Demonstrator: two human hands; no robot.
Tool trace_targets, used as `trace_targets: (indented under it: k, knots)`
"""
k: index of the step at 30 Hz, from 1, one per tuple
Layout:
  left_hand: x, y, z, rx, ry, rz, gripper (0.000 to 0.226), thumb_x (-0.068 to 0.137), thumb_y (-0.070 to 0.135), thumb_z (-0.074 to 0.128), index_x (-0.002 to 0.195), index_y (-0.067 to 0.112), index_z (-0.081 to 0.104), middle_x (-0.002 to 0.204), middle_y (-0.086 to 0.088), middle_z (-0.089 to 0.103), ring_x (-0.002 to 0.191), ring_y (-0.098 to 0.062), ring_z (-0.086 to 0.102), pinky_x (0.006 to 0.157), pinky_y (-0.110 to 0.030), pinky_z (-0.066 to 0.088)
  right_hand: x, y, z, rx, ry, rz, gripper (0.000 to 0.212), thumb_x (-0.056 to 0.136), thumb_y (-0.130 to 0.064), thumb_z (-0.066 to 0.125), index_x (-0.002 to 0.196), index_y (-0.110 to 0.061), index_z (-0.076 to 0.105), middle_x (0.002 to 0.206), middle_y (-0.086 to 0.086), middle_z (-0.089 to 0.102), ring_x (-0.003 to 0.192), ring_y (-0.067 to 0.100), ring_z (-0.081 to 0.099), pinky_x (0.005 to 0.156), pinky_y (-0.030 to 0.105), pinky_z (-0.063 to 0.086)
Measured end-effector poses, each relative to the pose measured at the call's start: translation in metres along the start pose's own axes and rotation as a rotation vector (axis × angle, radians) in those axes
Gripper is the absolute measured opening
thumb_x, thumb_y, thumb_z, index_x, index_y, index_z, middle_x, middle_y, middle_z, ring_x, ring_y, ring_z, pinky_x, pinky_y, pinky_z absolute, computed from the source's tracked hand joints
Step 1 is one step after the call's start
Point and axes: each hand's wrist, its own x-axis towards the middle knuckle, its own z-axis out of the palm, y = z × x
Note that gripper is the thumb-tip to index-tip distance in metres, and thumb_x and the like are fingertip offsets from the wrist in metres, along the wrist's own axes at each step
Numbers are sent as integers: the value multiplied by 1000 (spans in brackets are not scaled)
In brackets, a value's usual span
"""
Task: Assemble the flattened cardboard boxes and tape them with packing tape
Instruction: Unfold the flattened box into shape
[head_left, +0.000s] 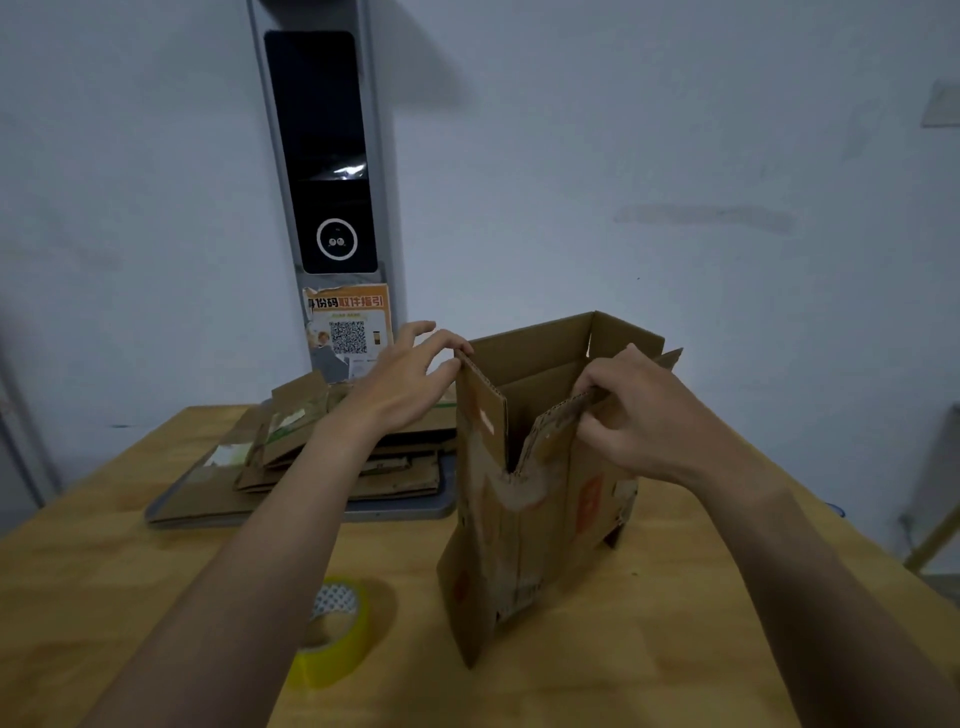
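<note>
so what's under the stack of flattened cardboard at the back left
A grey tray on the wooden table; only its front rim shows. The flattened cardboard covers the rest.

Head camera, wide-angle, faces forward-down, close over table, toward wall

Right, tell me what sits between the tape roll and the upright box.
Nothing: the head view shows only bare wooden table between the yellow tape roll and the upright box.

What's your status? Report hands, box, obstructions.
Left hand pinching upright flap edge of box; right hand grip on near flap, bent inward. Box upright, top flaps open. Tape roll lying by left forearm, nothing blocking.
</note>
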Motion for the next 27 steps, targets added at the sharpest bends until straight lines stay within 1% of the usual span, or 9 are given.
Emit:
trace_targets:
  k: [3,7,10,13,17,19,22,24,27]
  knots:
    - [-1,3,6,24,-34,-26,45,85,82,42,124,60,48,162,6,21,151,-33,24,115,-63,31,-4,3,0,11,30,-14,3,90,-25,64,87,-24,64,84,-9,64,89,13,58,123,44,24]
    - [3,11,24,62,-103,-60,58,76,87,52,128,64,43,162,9,17,150,-34,26,111,-57,34,-7,0,1,12,41,2,3,91,-25,63,90,-24,66,87,-12,63,91,10,58,128,42,10]
    - [3,7,33,39,-133,-118,60,78,83,54,132,59,44,158,5,23,145,-34,33,110,-52,38,-10,1,4,-32,76,19,2,91,-26,64,92,-25,66,88,-12,64,91,9,55,125,42,21]
    - [4,6,35,45,-183,-168,61,82,81,51,135,52,46,153,1,30,137,-31,41,103,-44,39,-11,-2,5,-88,111,10,6,90,-32,61,93,-29,64,86,-14,62,88,9,51,104,40,40]
    - [6,9,32,98,-232,-205,65,80,75,52,136,43,50,136,-3,45,117,-27,55,102,-47,48,-5,-11,4,-144,98,-42,12,90,-40,53,95,-34,62,83,-24,53,84,6,47,93,35,38]
    - [4,10,34,120,-257,-181,53,86,57,64,135,38,54,136,-4,52,112,-26,60,98,-48,52,-2,-16,8,-177,86,-65,12,94,-39,56,101,-34,64,86,-26,51,84,6,46,92,35,38]
    - [-4,10,36,93,-70,-136,30,92,36,72,121,35,65,139,-2,56,117,-23,60,94,-41,53,0,-23,15,-207,68,-52,13,97,-41,59,107,-35,64,92,-24,55,88,7,47,92,37,40]
    - [-15,15,31,-124,129,-104,14,98,48,61,101,37,71,135,3,61,115,-15,62,91,-38,51,2,-24,19,-217,79,-37,13,98,-43,59,108,-36,64,93,-23,58,88,8,48,91,37,42]
    - [-38,20,20,-519,154,-39,54,93,76,38,99,38,77,127,10,66,113,-10,62,89,-41,54,6,-25,22,-205,103,-3,12,98,-43,60,107,-37,63,94,-21,60,89,9,49,90,36,41]
